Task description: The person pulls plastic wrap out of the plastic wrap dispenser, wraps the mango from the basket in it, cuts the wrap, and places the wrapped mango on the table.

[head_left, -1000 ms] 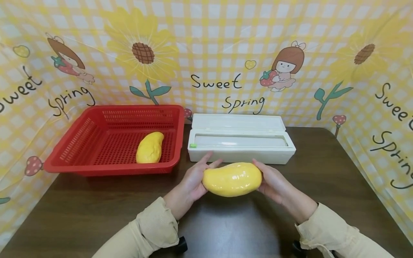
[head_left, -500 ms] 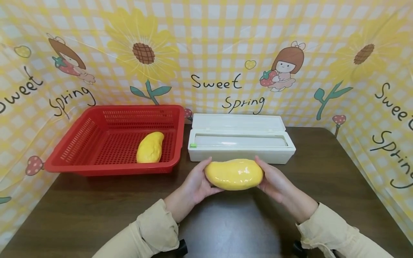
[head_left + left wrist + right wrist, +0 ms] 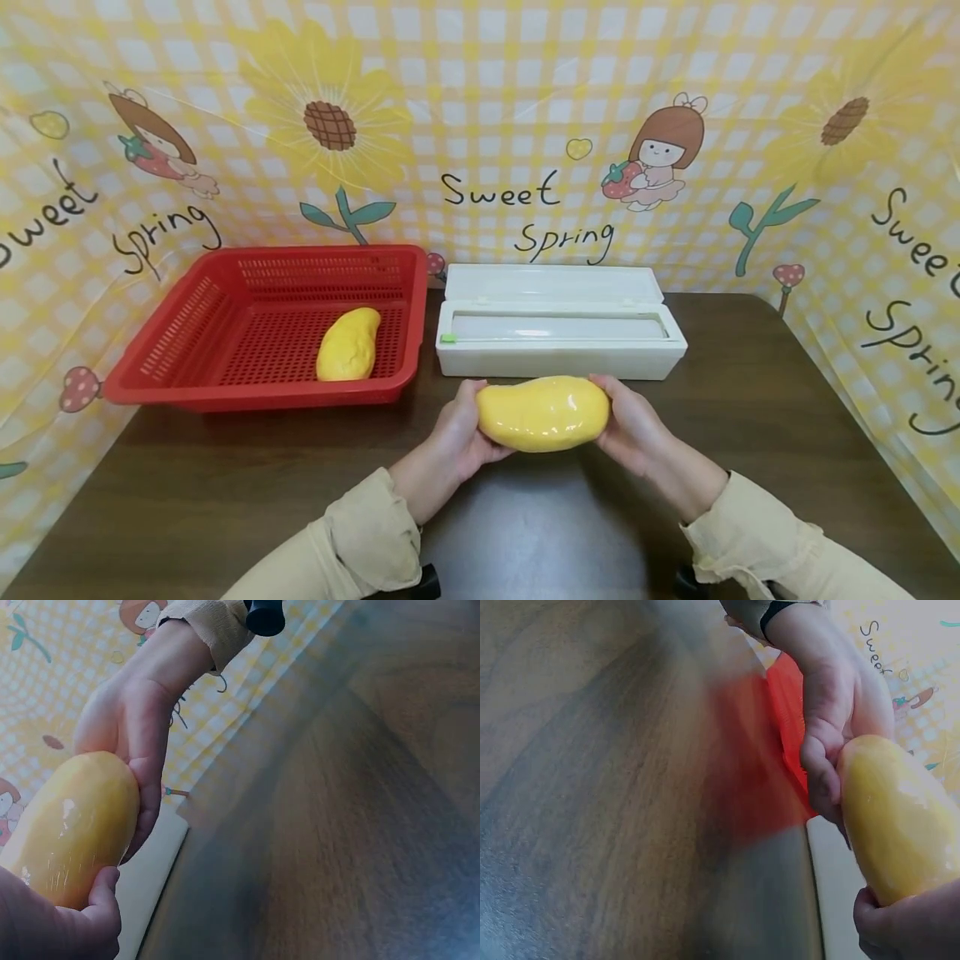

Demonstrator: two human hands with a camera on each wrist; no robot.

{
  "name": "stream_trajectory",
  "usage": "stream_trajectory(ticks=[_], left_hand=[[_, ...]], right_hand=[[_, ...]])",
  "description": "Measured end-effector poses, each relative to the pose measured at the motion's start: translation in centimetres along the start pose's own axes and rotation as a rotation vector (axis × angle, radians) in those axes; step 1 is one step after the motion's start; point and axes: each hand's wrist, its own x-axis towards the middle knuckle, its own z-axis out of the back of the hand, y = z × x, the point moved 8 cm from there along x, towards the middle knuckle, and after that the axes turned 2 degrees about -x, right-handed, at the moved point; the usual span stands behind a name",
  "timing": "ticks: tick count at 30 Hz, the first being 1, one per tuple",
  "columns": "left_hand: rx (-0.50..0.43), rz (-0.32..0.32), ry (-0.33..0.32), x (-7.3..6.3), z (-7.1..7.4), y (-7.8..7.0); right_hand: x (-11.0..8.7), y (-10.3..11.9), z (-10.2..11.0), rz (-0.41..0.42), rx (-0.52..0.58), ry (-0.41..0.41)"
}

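Observation:
A shiny yellow mango, its skin glossy as if under clear film, is held level above the table in front of the white box. My left hand grips its left end, thumb along the near side. Around the right end, my right hand holds it too. The left wrist view shows creases in a clear layer on the mango, between the near left hand and the far right hand. Much of the fingers is hidden behind the fruit.
Another yellow mango, duller and bumpy, lies in a red plastic basket at the back left. A white cling film box stands behind my hands, lid raised, with a roll inside. A patterned cloth surrounds the brown table.
My left fingers have shifted from spread behind the mango to a closer grip on its left end. The mango rose slightly, then came back down a little. Basket and box stay put.

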Motion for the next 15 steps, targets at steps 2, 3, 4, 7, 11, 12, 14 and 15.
stream_trajectory(ticks=[2,3,4,7,11,12,14,15], left_hand=[[0.003,-0.002,-0.012,-0.04,0.18,0.05],[0.006,-0.004,-0.011,-0.08,0.22,0.07],[0.009,-0.006,-0.003,-0.10,0.21,0.08],[0.036,-0.018,0.049,-0.20,0.03,-0.08],[0.087,-0.026,0.151,-0.19,-0.25,-0.66],[0.096,-0.021,0.175,-0.18,-0.30,-0.78],[0.117,-0.008,0.199,-0.16,-0.25,-0.91],[0.131,0.001,0.208,-0.15,-0.23,-0.87]], right_hand=[[0.05,-0.21,0.06,-0.001,0.010,-0.009],[0.07,-0.27,0.06,0.002,0.010,-0.007],[0.12,-0.31,0.09,0.007,0.008,0.000],[0.26,-0.23,0.11,0.025,-0.015,0.036],[0.42,-0.05,-0.19,0.033,-0.174,0.140],[0.44,-0.08,-0.23,0.029,-0.226,0.166],[0.43,-0.17,-0.29,0.015,-0.317,0.206],[0.42,-0.19,-0.29,0.013,-0.349,0.217]])
